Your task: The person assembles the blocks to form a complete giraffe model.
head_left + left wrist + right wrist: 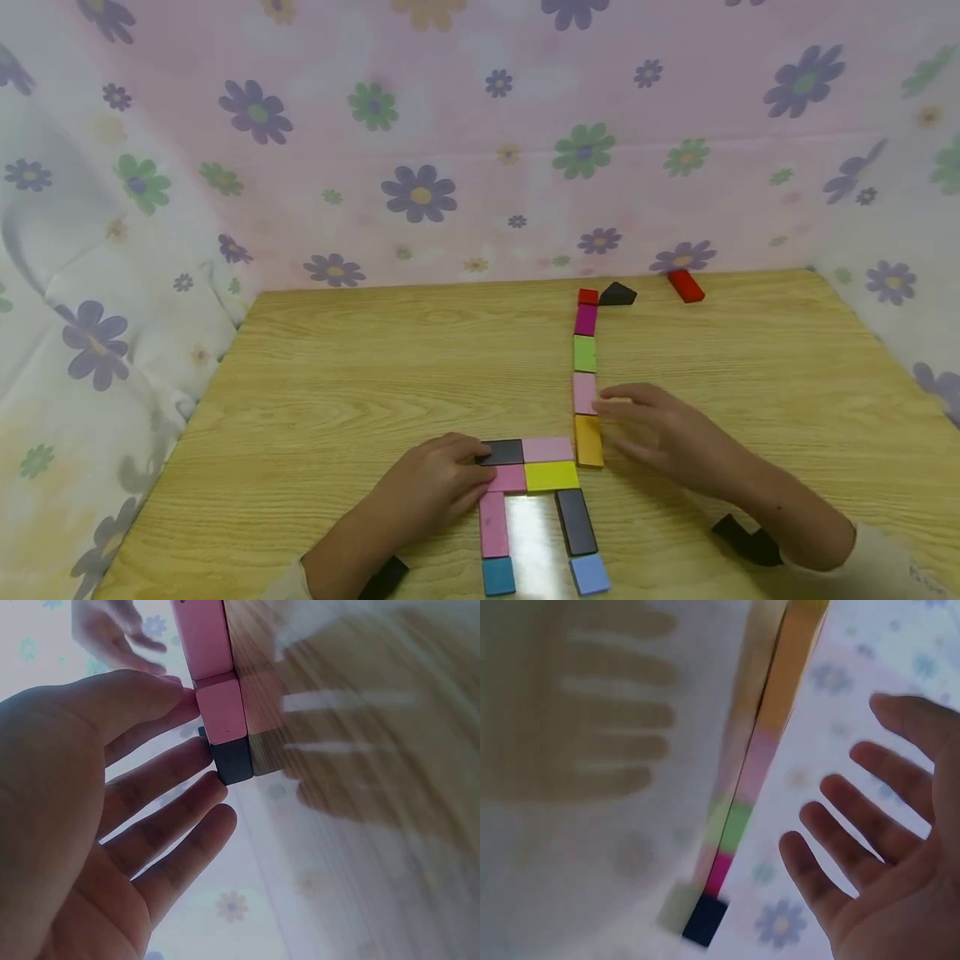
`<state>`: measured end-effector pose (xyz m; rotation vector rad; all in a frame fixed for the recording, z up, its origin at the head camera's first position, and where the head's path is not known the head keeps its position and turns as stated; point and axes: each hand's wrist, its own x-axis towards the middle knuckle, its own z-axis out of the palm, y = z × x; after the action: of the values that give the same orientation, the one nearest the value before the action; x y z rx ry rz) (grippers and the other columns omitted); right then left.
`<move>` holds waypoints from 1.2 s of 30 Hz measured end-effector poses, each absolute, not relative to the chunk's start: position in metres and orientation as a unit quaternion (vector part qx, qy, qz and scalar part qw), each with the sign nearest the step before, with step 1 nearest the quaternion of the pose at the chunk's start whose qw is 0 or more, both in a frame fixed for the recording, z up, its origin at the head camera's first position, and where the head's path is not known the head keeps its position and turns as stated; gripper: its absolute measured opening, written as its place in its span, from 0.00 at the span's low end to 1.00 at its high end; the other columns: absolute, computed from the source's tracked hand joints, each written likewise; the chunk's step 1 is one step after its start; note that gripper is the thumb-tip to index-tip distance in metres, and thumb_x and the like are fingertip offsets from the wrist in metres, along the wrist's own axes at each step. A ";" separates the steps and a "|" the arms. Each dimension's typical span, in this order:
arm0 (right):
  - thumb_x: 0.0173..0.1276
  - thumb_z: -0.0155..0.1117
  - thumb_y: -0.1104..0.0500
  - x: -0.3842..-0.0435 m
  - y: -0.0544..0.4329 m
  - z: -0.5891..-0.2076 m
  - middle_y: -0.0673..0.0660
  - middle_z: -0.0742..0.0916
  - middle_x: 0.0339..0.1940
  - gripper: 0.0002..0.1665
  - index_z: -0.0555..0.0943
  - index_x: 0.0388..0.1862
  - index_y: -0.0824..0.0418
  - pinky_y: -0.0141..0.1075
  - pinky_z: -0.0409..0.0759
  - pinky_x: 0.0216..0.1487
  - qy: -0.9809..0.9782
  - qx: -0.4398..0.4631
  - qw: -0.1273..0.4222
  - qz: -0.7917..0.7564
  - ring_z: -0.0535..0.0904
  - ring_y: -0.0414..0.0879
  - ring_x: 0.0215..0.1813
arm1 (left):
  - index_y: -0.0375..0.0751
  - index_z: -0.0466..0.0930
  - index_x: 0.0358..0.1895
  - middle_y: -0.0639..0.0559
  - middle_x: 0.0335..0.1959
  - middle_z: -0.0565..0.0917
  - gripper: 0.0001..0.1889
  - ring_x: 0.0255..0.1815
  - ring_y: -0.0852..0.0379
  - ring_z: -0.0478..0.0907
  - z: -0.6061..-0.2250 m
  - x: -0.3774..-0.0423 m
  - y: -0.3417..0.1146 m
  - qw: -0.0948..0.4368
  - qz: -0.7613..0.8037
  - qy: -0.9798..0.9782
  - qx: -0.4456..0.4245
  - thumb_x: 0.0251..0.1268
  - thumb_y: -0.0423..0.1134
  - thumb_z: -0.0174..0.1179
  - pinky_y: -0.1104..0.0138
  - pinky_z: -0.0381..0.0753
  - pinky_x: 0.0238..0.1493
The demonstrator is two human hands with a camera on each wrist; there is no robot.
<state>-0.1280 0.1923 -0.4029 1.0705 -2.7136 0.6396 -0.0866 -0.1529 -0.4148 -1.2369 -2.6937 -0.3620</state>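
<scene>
My left hand (pixel 431 483) touches the left ends of a black block (pixel 501 452) and a pink block (pixel 507 478) with loosely bent fingers. Beside these lie a light pink block (pixel 547 450) and a yellow block (pixel 552 476). My right hand (pixel 667 433) is just right of a column of blocks, nearest its light pink block (pixel 584 392) and orange block (pixel 588 442). In the right wrist view its fingers (pixel 862 817) are spread and hold nothing. Farther up the column are a green block (pixel 584 353), a magenta block (pixel 586 320) and a red block (pixel 588 297).
Below the two rows lie a pink block (pixel 493 525), a long black block (pixel 576 522), a teal block (pixel 498 576) and a light blue block (pixel 590 575). A black piece (pixel 618 294) and a red block (pixel 686 286) lie at the wooden table's (pixel 360 358) back edge, before a flowered cloth (pixel 450 150).
</scene>
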 end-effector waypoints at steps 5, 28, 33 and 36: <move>0.55 0.80 0.55 -0.101 0.179 -0.410 0.51 0.82 0.62 0.34 0.82 0.62 0.52 0.40 0.87 0.52 -0.871 0.442 0.081 0.199 0.80 0.47 0.61 | 0.51 0.90 0.45 0.52 0.53 0.86 0.08 0.56 0.57 0.82 -0.415 -0.086 -0.153 0.087 -0.125 -0.896 -0.417 0.67 0.44 0.66 0.64 0.84 0.58; 0.72 0.64 0.45 -0.079 0.176 -0.412 0.47 0.81 0.67 0.24 0.80 0.65 0.46 0.48 0.83 0.60 -0.842 0.513 -0.018 0.164 0.75 0.49 0.70 | 0.52 0.90 0.45 0.53 0.56 0.84 0.09 0.60 0.57 0.78 -0.409 -0.087 -0.143 0.029 -0.152 -0.919 -0.362 0.68 0.47 0.64 0.61 0.82 0.60; 0.71 0.65 0.47 -0.077 0.175 -0.410 0.50 0.80 0.68 0.24 0.80 0.64 0.47 0.48 0.83 0.60 -0.843 0.514 -0.015 0.157 0.76 0.51 0.70 | 0.53 0.89 0.49 0.53 0.58 0.83 0.11 0.62 0.55 0.78 -0.394 -0.095 -0.133 0.020 -0.131 -0.928 -0.349 0.69 0.49 0.64 0.58 0.82 0.61; 0.71 0.65 0.47 -0.075 0.177 -0.409 0.51 0.80 0.69 0.24 0.80 0.65 0.47 0.49 0.83 0.60 -0.844 0.513 -0.024 0.152 0.76 0.51 0.70 | 0.51 0.88 0.51 0.52 0.57 0.84 0.13 0.61 0.54 0.79 -0.381 -0.110 -0.121 0.020 -0.127 -0.921 -0.367 0.68 0.49 0.64 0.58 0.83 0.60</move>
<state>-0.0752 0.1767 -0.4093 1.6369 -2.6939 0.4848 -0.1104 -0.1208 -0.3813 -1.1378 -2.8592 -0.3934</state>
